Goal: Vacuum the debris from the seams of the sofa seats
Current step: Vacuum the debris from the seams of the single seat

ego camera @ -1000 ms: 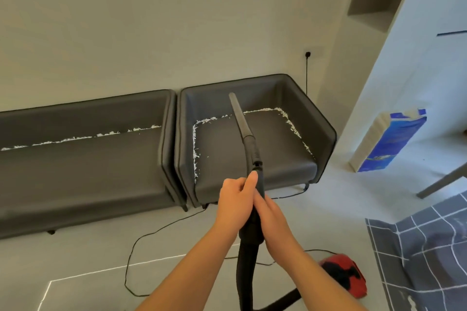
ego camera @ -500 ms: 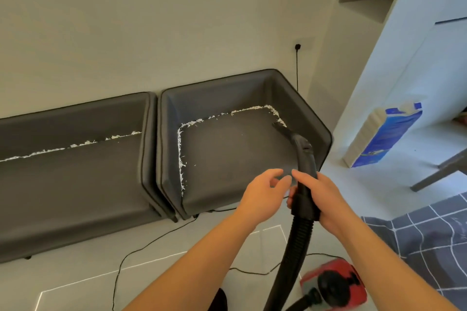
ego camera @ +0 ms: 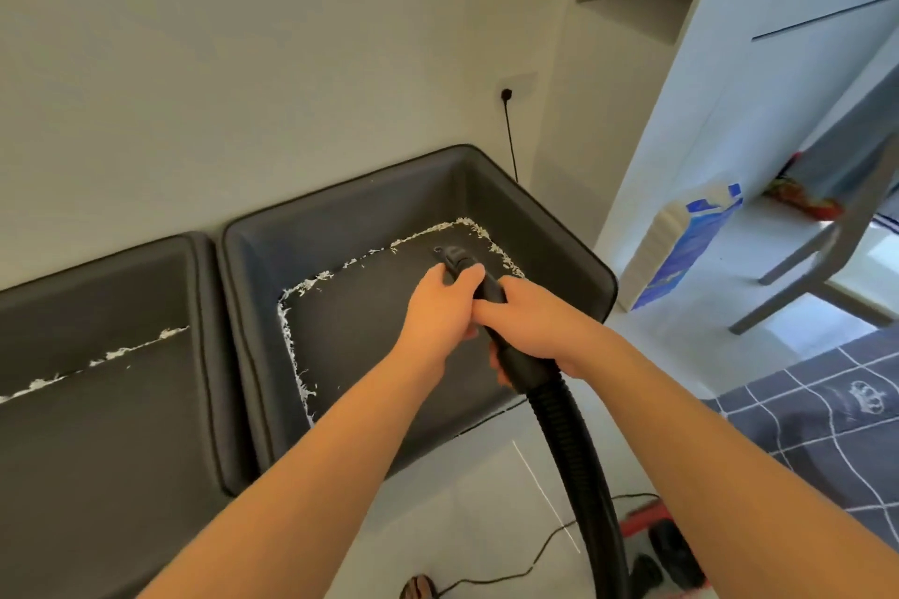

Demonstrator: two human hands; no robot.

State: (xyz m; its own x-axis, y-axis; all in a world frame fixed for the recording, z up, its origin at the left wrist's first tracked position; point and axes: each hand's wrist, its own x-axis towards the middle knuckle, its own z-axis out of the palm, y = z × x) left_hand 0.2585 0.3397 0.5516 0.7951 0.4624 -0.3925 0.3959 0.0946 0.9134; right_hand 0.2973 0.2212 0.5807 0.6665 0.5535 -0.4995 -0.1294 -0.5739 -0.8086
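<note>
Two dark grey sofa seats stand against the wall. The right seat has white debris along its back, left and right seams. On the left seat, debris lines the back seam. My left hand and my right hand both grip the black vacuum wand above the right seat. The nozzle points at the seat's back right corner; its tip is foreshortened. The ribbed hose runs down toward me.
The red vacuum body sits on the floor at the lower right, its cord trailing across the tiles. A plug and cable hang on the wall. A blue and white pack, a chair leg and checked bedding lie to the right.
I have stepped closer to the right seat. My left hand, open half a second ago, now grips the wand, and the nozzle has dropped toward the back right corner.
</note>
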